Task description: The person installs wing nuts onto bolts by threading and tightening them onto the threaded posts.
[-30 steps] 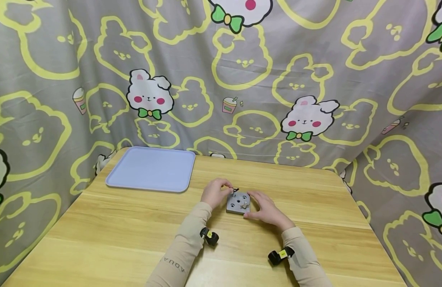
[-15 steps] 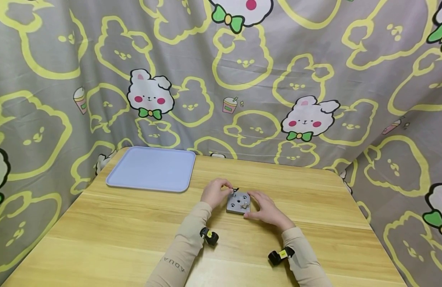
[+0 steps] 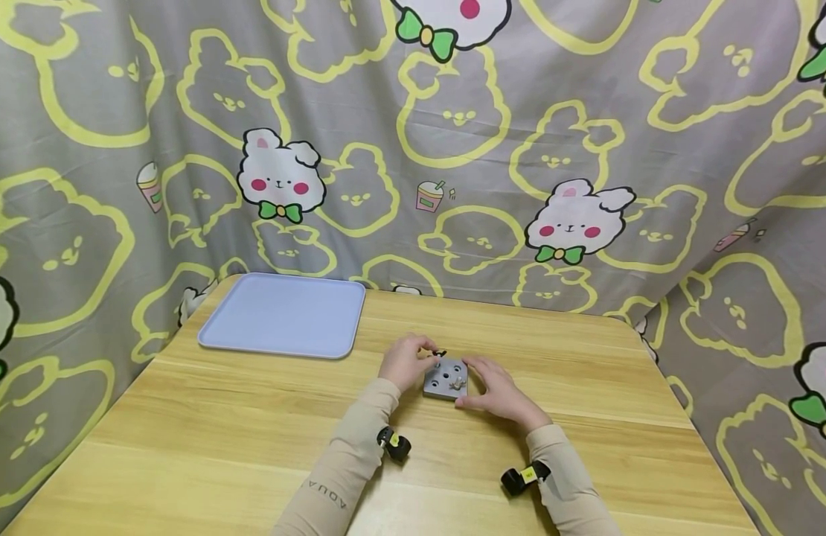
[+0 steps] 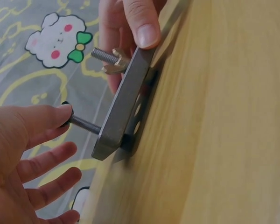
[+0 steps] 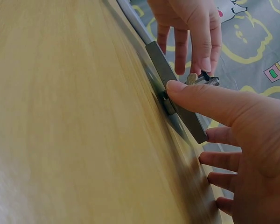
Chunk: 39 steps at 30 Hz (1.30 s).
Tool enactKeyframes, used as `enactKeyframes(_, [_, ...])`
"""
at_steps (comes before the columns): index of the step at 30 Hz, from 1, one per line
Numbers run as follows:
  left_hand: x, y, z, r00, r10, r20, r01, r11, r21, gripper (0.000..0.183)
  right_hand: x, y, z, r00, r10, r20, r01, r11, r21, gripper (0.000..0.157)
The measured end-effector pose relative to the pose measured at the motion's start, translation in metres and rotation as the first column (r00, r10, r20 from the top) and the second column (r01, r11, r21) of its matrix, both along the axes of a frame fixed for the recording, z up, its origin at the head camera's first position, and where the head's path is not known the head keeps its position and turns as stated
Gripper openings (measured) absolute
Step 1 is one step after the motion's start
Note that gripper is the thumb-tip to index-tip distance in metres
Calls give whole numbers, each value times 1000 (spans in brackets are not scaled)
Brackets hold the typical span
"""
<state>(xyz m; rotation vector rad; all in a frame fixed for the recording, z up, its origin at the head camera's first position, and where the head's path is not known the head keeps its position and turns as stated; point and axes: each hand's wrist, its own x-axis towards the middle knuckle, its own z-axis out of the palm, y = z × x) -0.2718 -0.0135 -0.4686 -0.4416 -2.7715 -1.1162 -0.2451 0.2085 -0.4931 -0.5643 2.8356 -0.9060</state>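
Note:
A small grey metal plate (image 3: 445, 387) with several holes lies on the table. My right hand (image 3: 496, 391) holds it by opposite edges, thumb near and fingers far. A screw with a black head (image 4: 67, 112) stands up from one corner of the plate, its threaded shaft (image 4: 86, 125) showing. My left hand (image 3: 402, 362) pinches that head between thumb and forefinger, the other fingers spread loosely, as the left wrist view shows. A brass-coloured wing nut (image 4: 115, 63) sits on a bolt end rising from the plate near my right hand. The plate's underside is mostly hidden.
A pale lavender tray (image 3: 286, 313) lies at the back left of the wooden table (image 3: 219, 417). Behind the table hangs a grey curtain (image 3: 373, 112) with cartoon prints. Black cameras are strapped to both wrists.
My left hand has shifted slightly right and turned a little at the screw's head. My right hand and the plate have stayed in place.

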Motion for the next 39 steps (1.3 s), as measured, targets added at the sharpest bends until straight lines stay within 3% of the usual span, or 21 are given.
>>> enactKeyframes(9, [3, 5, 0, 999, 32, -21, -33, 998, -47, 15, 1, -1, 3, 1000, -4, 5, 4, 1000, -14, 90])
enactKeyframes(18, [2, 5, -2, 999, 23, -40, -23, 1000, -11, 11, 1, -1, 2, 1000, -14, 23, 14, 1000, -12, 90])
enactKeyframes(39, [0, 6, -5, 1000, -11, 14, 10, 999, 36, 10, 0, 0, 0, 1000, -2, 14, 3, 1000, -15, 90])
